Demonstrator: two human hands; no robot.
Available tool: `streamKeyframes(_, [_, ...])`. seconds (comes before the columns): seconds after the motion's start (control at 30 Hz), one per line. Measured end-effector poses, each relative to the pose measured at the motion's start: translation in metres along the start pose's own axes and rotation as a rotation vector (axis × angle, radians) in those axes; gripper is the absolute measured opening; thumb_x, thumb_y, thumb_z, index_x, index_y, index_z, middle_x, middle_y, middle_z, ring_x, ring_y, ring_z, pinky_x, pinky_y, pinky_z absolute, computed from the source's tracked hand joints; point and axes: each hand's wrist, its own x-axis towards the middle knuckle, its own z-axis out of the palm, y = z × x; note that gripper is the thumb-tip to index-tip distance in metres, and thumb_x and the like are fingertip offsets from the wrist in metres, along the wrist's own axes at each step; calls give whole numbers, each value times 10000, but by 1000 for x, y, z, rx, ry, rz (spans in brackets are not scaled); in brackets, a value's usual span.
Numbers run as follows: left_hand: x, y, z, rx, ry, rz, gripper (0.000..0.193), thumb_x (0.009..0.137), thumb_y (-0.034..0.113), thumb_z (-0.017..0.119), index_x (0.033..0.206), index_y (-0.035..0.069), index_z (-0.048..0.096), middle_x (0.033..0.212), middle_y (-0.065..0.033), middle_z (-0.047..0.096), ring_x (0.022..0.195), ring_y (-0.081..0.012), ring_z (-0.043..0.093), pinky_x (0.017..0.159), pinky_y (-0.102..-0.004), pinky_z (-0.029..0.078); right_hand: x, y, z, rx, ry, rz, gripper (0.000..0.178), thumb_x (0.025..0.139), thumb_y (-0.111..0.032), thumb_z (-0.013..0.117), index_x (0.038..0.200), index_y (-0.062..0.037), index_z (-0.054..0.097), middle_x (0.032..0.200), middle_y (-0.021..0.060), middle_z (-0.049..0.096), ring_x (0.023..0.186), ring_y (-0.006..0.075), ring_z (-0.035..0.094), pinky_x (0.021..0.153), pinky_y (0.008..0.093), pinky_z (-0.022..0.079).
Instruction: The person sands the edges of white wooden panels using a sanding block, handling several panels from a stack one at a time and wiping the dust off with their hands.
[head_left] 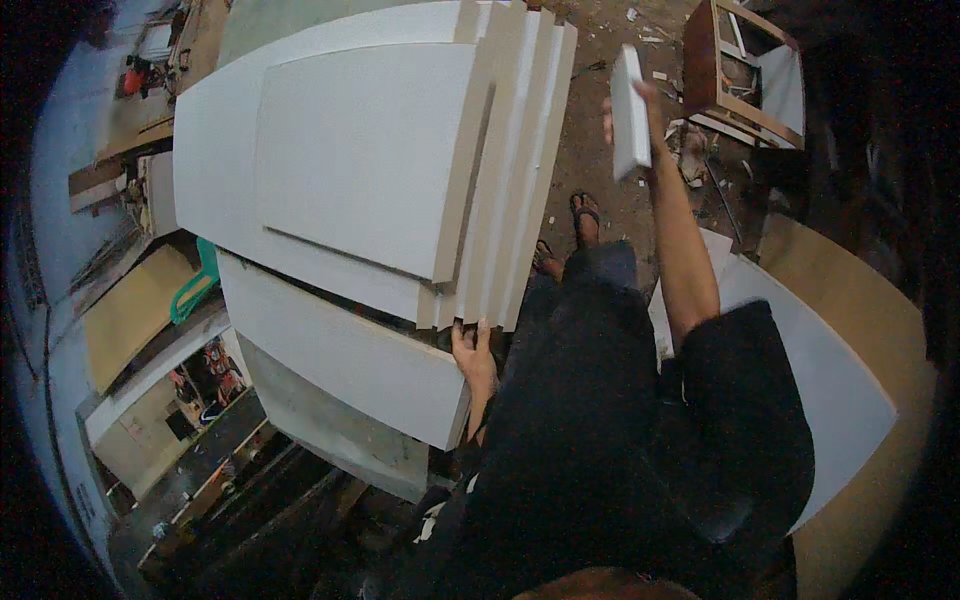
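A stack of white boards (370, 160) with beige raw edges lies in front of me, a smaller board on top. At the stack's near right corner, my left hand (476, 365) has its fingertips and thumb closed on a board's edge. My right hand (652, 115) is raised over the ground to the right of the stack. It grips a short, narrow white board (629, 115), held on edge and clear of everything else. Part of that hand is hidden behind the board. A separate white panel (345, 345) lies along the stack's near side.
An open wooden cabinet frame (745, 75) stands at the far right on littered ground. Large white (820, 370) and brown sheets (850, 275) lie beside my right arm. A green plastic chair (197, 285) is left of the stack. My sandalled feet (585, 215) are close to the stack.
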Motion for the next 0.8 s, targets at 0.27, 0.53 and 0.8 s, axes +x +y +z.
streamKeyframes(0.27, [-5,-6,5,-419,-124,1,718,902,138,665,1449,-54,241,1228,-200,534,1045,-221,568,869,-314,486,-88,40,-4,505,-311,12,758,851,-624,489,1293,-9,452,1039,238,614,851,349,637,702,532,553])
streamKeyframes(0.53, [-22,15,18,-43,-95,88,815,879,263,682,1459,-71,218,1379,-291,359,1267,-364,422,981,-430,405,1,-65,8,-93,-187,-271,779,834,-656,511,1274,-12,502,1046,196,658,888,264,671,801,418,565])
streamKeyframes(0.8, [-5,-14,52,-109,94,321,641,912,242,633,1397,-60,341,1326,-259,454,1234,-335,441,1037,-431,334,164,-98,45,-438,-133,-346,716,884,-633,484,1287,-42,505,1061,134,627,862,218,638,743,339,541])
